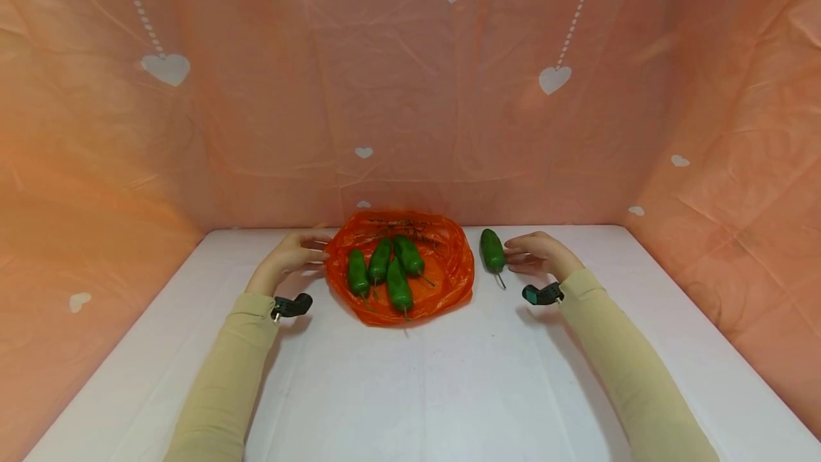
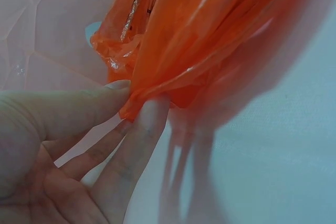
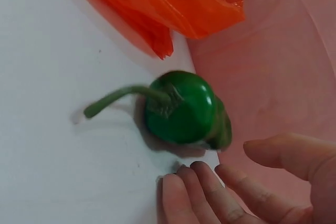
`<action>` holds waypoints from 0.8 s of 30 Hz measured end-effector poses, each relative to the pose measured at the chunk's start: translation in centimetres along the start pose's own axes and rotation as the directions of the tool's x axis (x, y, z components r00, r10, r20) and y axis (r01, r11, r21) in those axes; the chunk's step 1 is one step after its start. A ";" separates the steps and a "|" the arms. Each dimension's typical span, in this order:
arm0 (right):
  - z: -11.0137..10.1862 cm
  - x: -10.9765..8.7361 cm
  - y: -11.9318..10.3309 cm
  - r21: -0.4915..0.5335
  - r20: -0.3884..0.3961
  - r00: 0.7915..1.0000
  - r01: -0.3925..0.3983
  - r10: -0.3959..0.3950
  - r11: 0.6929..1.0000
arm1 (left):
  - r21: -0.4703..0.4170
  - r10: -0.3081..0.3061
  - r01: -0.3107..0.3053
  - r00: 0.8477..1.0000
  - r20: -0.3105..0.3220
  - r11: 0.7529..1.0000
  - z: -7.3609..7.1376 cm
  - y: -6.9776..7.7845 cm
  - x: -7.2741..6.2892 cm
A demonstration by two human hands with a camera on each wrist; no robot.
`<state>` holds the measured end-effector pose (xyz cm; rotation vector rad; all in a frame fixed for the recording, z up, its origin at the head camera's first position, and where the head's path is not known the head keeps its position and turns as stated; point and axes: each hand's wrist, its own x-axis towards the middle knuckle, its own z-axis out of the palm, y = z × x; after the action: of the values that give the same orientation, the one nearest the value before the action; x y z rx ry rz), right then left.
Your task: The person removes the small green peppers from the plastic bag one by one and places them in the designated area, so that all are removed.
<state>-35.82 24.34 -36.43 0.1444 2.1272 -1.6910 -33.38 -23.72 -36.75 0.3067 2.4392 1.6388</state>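
An orange-red plastic bag (image 1: 454, 280) lies spread open at the back of the table, with several green peppers (image 1: 398, 284) in it. At its left edge my left hand (image 1: 291, 257) pinches a gathered fold of the bag (image 2: 173, 51) between thumb and fingers, as the left wrist view shows. To the right of the bag a single green pepper (image 1: 492, 252) lies on the table, its stem toward me. Beside that pepper (image 3: 184, 111) is my right hand (image 3: 252, 192), fingers spread and a small gap between fingertips and pepper.
A white cloth covers the table (image 1: 410, 391). Pink-orange sheeting with white hearts (image 1: 449, 127) hangs at the back and along both sides, close behind the bag. Small dark devices (image 1: 293, 305) are strapped to both wrists.
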 end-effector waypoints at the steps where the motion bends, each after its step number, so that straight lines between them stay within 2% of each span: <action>1: -0.1 0.0 0.0 0.003 0.001 1.000 -0.001 0.001 1.000 | -0.001 0.002 -0.002 1.000 0.002 1.000 0.0 0.0 0.0; 3: -0.2 0.0 0.0 0.034 0.014 1.000 0.002 -0.003 0.999 | -0.003 0.005 -0.005 1.000 0.006 1.000 0.0 0.1 -0.1; 5: -0.4 -0.1 -0.1 0.014 0.027 0.999 0.028 -0.029 1.000 | 0.005 0.011 -0.011 1.000 0.006 1.000 -0.1 0.1 -0.1; 11: -1.5 -0.6 0.0 -0.048 0.067 0.986 0.156 -0.152 0.987 | 0.034 0.026 -0.026 1.000 0.001 0.999 -0.2 0.1 0.0; 15: -1.7 -0.7 -1.0 0.008 0.084 0.987 0.138 -0.139 0.990 | 0.043 0.020 -0.019 1.000 -0.009 0.999 -0.1 0.1 0.0; 18: -1.3 -1.3 -2.2 0.065 0.084 0.991 0.098 -0.103 0.993 | 0.045 0.001 0.000 1.000 -0.021 0.999 -0.1 0.1 0.0; 24: -1.1 -2.1 -2.8 0.057 0.112 0.982 0.146 -0.151 0.988 | 0.051 -0.007 0.008 1.000 -0.025 0.999 0.0 0.2 -0.1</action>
<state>-35.10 25.03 -32.88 -0.0997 2.0563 -1.7890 -33.23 -23.64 -36.59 0.2861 2.5008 1.5884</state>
